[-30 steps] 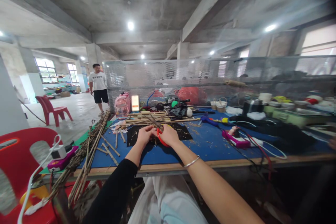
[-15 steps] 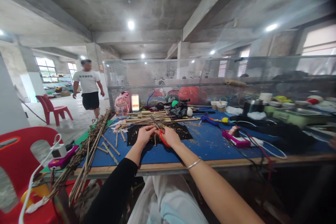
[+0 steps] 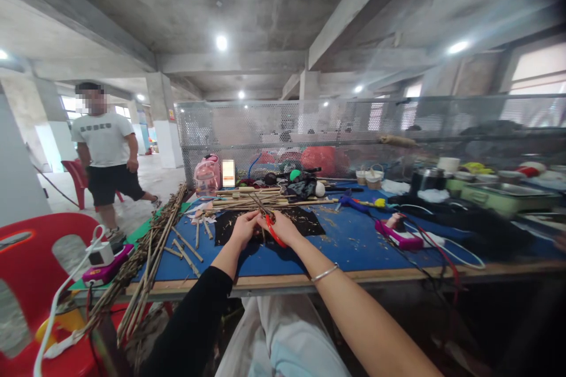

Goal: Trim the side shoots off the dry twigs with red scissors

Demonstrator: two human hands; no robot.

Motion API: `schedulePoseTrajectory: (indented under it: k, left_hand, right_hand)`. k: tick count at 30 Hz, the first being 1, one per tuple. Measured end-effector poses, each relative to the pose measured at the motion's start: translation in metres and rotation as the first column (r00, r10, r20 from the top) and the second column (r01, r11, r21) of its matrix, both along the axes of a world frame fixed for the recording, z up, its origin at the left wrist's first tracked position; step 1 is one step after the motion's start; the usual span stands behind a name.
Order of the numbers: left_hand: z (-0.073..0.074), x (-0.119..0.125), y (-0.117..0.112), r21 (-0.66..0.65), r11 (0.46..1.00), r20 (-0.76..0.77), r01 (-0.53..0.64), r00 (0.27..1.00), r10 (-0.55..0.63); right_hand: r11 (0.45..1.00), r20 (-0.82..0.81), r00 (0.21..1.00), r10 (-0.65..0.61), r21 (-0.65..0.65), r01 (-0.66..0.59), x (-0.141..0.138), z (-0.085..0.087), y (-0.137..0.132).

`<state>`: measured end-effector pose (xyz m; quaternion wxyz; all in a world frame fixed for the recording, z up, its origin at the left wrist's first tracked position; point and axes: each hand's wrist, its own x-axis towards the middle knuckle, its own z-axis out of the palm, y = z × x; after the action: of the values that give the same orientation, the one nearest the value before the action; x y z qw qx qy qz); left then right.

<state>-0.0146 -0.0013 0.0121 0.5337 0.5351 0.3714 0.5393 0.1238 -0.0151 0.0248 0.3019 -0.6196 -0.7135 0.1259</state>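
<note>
My right hand (image 3: 283, 228) is closed around red-handled scissors (image 3: 275, 232), whose blades point up and away over the table. Close beside it, my left hand (image 3: 246, 228) has its fingers pinched together on a thin twig (image 3: 264, 237), only a short piece of which shows below the hands. Both hands hover over a black cloth (image 3: 313, 221) scattered with plant scraps. Behind them lies a pile of dry sticks (image 3: 247, 193), and short cut stick pieces (image 3: 186, 256) rest on the blue tabletop left of the cloth.
Long stalks (image 3: 154, 241) overhang the table's left edge near a purple power strip (image 3: 104, 268). A glue gun (image 3: 354, 205) and another purple power strip (image 3: 400, 235) with cables sit to the right. A lit phone (image 3: 228, 172) stands at the back. A person (image 3: 108, 147) is on the left.
The person on the left has walked closer, towards the left of the view. My right hand and the scissors have shifted slightly left, closer to my left hand.
</note>
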Motion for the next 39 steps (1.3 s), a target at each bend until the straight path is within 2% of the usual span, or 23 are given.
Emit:
schedulePoseTrajectory:
  k: [9,14,18,23,28,34,39]
  left_hand:
    - [0.000,0.000,-0.002,0.036,0.999,-0.037,0.002,0.999,0.000]
    - [-0.004,0.000,0.001,0.031,0.999,-0.042,0.020,0.999,-0.018]
    - [-0.006,0.000,0.004,0.007,1.000,-0.042,-0.027,0.999,0.027]
    - [-0.004,0.000,0.003,0.025,0.991,-0.075,-0.131,0.988,0.133]
    - [-0.003,0.001,0.002,0.065,0.979,-0.136,-0.193,0.970,0.200]
    - [-0.003,0.004,0.001,0.086,0.988,-0.104,-0.126,0.985,0.135]
    - [-0.002,0.006,-0.001,0.072,0.990,-0.071,-0.118,0.990,0.123]
  right_hand:
    - [0.994,0.095,0.991,-0.097,0.064,0.091,0.003,-0.006,-0.005]
    - [0.992,0.124,0.985,-0.120,0.056,0.114,0.009,-0.007,-0.007]
    - [0.988,0.160,0.975,-0.152,0.061,0.144,0.009,-0.009,-0.010]
    - [0.991,0.155,0.982,-0.105,0.104,0.090,0.006,-0.010,-0.014]
    - [0.978,0.171,0.977,-0.128,0.184,0.096,0.005,-0.009,-0.014]
    - [0.982,0.137,0.986,-0.099,0.176,0.074,0.004,-0.010,-0.013]
    - [0.987,0.115,0.991,-0.068,0.152,0.050,0.004,-0.011,-0.012]
